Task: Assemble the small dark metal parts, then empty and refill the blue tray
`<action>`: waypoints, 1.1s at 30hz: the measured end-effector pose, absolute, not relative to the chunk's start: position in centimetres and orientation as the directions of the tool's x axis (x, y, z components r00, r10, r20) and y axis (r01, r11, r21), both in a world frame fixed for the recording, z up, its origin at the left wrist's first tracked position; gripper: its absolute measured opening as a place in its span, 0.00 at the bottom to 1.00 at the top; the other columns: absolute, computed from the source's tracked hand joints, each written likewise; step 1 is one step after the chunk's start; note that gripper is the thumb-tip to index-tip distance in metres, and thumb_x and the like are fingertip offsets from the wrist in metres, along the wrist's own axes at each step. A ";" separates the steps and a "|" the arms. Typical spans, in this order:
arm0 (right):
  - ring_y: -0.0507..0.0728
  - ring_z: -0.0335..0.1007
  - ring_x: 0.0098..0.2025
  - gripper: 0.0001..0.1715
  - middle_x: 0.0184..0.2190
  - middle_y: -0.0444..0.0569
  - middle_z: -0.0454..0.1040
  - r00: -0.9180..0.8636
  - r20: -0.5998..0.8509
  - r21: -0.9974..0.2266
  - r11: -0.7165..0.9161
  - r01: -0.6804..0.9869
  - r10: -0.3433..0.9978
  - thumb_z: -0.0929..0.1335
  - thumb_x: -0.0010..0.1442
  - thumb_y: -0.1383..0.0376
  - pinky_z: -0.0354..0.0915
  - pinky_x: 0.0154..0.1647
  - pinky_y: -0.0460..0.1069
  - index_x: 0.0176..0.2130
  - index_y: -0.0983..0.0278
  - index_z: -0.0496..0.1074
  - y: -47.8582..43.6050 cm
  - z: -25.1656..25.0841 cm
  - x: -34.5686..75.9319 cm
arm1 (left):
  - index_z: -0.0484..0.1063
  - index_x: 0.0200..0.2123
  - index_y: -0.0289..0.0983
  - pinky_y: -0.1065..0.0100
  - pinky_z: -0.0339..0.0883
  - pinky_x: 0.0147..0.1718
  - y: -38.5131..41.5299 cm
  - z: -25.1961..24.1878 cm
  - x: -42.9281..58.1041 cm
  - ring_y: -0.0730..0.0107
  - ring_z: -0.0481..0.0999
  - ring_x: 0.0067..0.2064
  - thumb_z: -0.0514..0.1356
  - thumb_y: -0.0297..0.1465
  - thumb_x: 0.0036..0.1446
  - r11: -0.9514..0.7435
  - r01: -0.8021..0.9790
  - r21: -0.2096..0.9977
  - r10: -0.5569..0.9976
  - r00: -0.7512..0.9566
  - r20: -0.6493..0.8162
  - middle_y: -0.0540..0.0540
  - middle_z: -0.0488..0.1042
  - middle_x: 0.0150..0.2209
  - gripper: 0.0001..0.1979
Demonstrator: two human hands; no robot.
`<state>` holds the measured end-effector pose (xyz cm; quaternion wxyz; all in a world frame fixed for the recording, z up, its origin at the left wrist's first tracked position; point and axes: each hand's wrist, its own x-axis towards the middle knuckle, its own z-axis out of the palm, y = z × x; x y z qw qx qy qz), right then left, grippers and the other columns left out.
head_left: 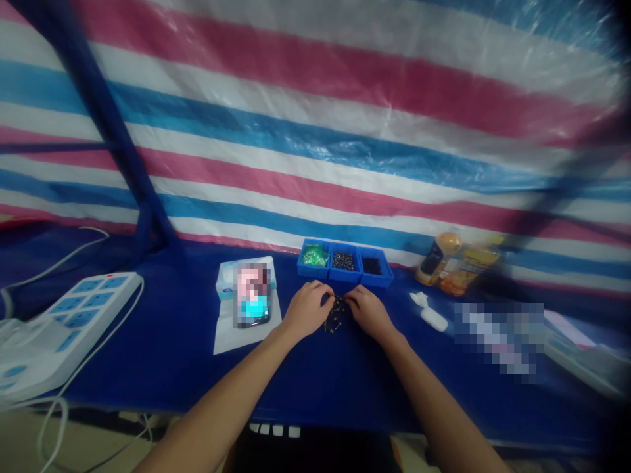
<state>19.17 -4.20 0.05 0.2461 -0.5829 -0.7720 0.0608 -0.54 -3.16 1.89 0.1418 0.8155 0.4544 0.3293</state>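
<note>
Left hand [306, 309] and right hand [369, 312] curled inward, fingers meeting over a strand of dark beads [335, 315], whether clenched or grasping impossible to tell. Strand at centre of the blue tabletop [162, 368], just near of a blue three-compartment tray [344, 263].

The left hand [306, 309] and right hand [371, 313] pinch a strand of dark beads [336, 315] on the blue bench [162, 368]. Just ahead sits a blue three-compartment tray [315, 264] holding green packets [314, 255], dark beads [343, 261] and black bits [371, 265]. A phone [252, 295] rests on a tissue box [229, 279] to the left, with a power strip [79, 315] farther left.
</note>
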 end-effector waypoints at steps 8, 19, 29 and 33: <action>0.56 0.69 0.44 0.12 0.42 0.49 0.72 -0.194 0.336 -0.357 0.315 0.879 0.922 0.64 0.65 0.61 0.62 0.44 0.48 0.45 0.58 0.75 -4.3 -0.1 18.6 | 0.74 0.39 0.42 0.62 0.64 0.45 -3.0 1.7 -0.5 0.63 0.71 0.45 0.55 0.33 0.62 -0.548 0.659 0.515 0.832 0.363 0.421 0.49 0.73 0.40 0.07; 0.55 0.68 0.40 0.09 0.40 0.49 0.72 -0.163 0.411 -0.620 0.406 0.671 0.897 0.62 0.65 0.64 0.63 0.44 0.50 0.43 0.62 0.70 -4.4 0.4 18.8 | 0.73 0.44 0.42 0.62 0.64 0.47 -3.1 1.9 -0.5 0.63 0.71 0.46 0.57 0.32 0.61 -0.605 0.580 0.546 0.795 0.392 0.464 0.48 0.74 0.43 0.09; 0.55 0.67 0.39 0.16 0.38 0.47 0.73 -0.249 0.321 -0.817 0.400 0.415 0.914 0.63 0.65 0.54 0.63 0.43 0.49 0.41 0.63 0.71 -5.0 1.6 18.6 | 0.74 0.45 0.41 0.64 0.65 0.47 -3.0 2.3 -0.4 0.65 0.72 0.45 0.57 0.30 0.63 -0.720 0.453 0.525 0.693 0.442 0.570 0.48 0.76 0.42 0.09; 0.54 0.66 0.36 0.19 0.35 0.46 0.73 -0.207 0.293 -0.859 0.352 0.373 0.934 0.64 0.64 0.52 0.62 0.39 0.48 0.39 0.64 0.72 -4.9 1.7 18.5 | 0.74 0.43 0.40 0.64 0.65 0.47 -3.2 2.5 -0.4 0.66 0.72 0.44 0.55 0.31 0.63 -0.726 0.442 0.527 0.687 0.436 0.581 0.48 0.76 0.41 0.09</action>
